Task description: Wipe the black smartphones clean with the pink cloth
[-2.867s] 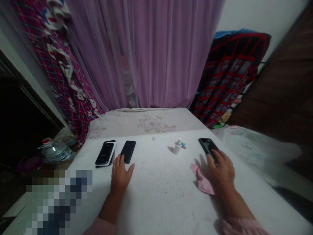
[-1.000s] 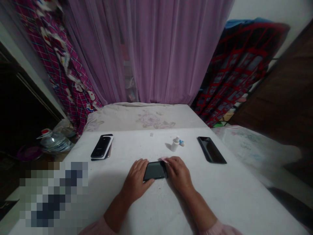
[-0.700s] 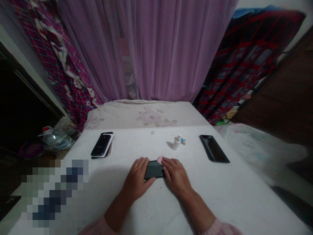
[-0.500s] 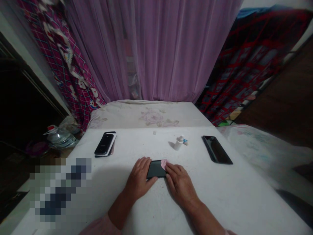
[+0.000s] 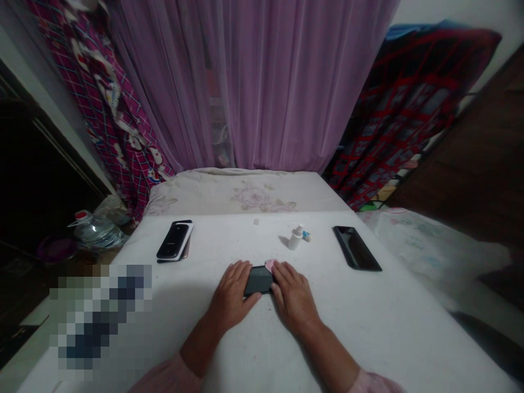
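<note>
A dark smartphone [image 5: 259, 280] lies flat on the white cloth, sideways between my two hands. My left hand [image 5: 232, 292] grips its left end, thumb along the near edge and fingers at the far edge. Under the fingers of my right hand [image 5: 292, 295] is a pink cloth [image 5: 270, 264], pressed on the phone's right end; most of the cloth is hidden. Beyond the phone stands a small white spray bottle [image 5: 295, 237], with a small blue-and-white item [image 5: 306, 236] beside it.
Several stacked phones [image 5: 175, 241] lie at the left. A larger black tablet-like device [image 5: 357, 249] lies at the right. A tiny pale square [image 5: 256, 222] sits farther back. Purple curtains [image 5: 278, 87] hang behind the table, and a water jug [image 5: 96, 230] stands off its left side.
My right hand and the pink cloth have shifted slightly on the phone's right end, covering more of it. My left hand keeps its hold. The whole view has moved a little.
</note>
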A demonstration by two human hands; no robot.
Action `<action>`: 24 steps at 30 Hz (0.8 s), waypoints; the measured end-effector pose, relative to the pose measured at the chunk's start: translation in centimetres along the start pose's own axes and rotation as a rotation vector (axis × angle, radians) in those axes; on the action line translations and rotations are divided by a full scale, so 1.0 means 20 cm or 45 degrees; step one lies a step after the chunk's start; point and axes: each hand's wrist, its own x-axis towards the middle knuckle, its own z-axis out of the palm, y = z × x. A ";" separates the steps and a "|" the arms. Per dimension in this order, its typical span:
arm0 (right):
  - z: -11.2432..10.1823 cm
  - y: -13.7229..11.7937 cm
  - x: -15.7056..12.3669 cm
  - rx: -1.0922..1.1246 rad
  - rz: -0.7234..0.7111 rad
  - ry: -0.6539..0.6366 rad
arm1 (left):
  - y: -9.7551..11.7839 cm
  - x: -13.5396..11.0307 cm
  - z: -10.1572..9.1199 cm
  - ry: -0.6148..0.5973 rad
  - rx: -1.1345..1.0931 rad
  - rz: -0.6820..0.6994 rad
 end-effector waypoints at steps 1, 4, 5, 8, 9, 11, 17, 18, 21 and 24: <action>0.00 0.00 0.02 -0.002 0.010 -0.014 | 0.00 0.00 0.00 0.001 0.003 0.005; 0.00 0.00 0.05 -0.007 0.010 -0.023 | 0.00 0.00 0.01 0.007 0.023 -0.003; 0.00 0.00 0.04 -0.011 0.001 -0.021 | 0.00 0.00 0.02 0.009 0.032 -0.012; 0.00 0.00 -0.04 -0.031 -0.030 -0.012 | 0.01 0.00 0.02 0.010 0.051 -0.037; 0.00 0.00 -0.07 -0.042 -0.039 -0.010 | 0.01 0.00 0.01 0.008 0.054 -0.043; -0.01 -0.01 -0.15 -0.070 -0.060 -0.007 | 0.01 0.00 0.01 0.002 0.055 -0.050; -0.02 -0.03 -0.20 -0.123 -0.054 -0.024 | 0.01 0.00 0.02 -0.001 0.066 -0.029; -0.02 -0.03 -0.17 -0.122 -0.038 -0.039 | 0.00 0.00 0.02 -0.001 0.066 -0.024; -0.02 -0.04 -0.06 -0.104 0.015 -0.091 | 0.00 0.00 0.02 -0.014 0.067 -0.026; 0.00 -0.04 0.04 -0.073 0.067 -0.117 | 0.00 0.00 0.02 -0.032 0.066 -0.034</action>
